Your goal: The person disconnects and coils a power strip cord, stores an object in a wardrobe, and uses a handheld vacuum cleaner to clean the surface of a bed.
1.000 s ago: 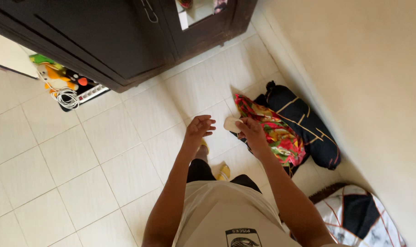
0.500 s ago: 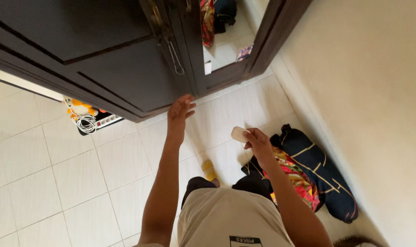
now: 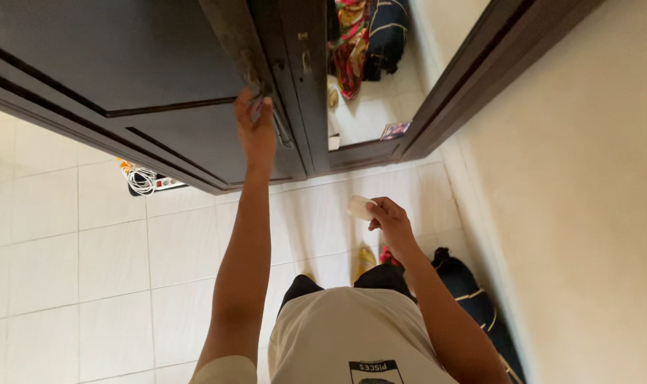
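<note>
**Left hand on wardrobe handle, right hand holding a small pale object**

The left hand (image 3: pixel 256 128) is raised to the metal handle (image 3: pixel 277 128) of the dark wardrobe door (image 3: pixel 124 64), fingers curled around it. The right hand (image 3: pixel 389 219) is held lower, in front of the body, and pinches a small pale object (image 3: pixel 359 207) between thumb and fingertips; what the object is cannot be told.

The floor (image 3: pixel 88 249) is laid with pale square tiles. A cream wall (image 3: pixel 586 213) runs along the right side. Beside the handle, a mirror panel (image 3: pixel 369 85) in the second door reflects the floor and a colourful bundle.

A dark bag with thin stripes (image 3: pixel 473 299) lies on the floor against the wall, just beside the person's right leg. A power strip with a coiled white cable (image 3: pixel 149 180) lies at the foot of the wardrobe, on the left.

Compared with half a second ago, the left hand has moved up from the lower edge of the door to the handle. The right hand keeps its hold on the pale object. The view has tilted upward, so less of the bag shows.
</note>
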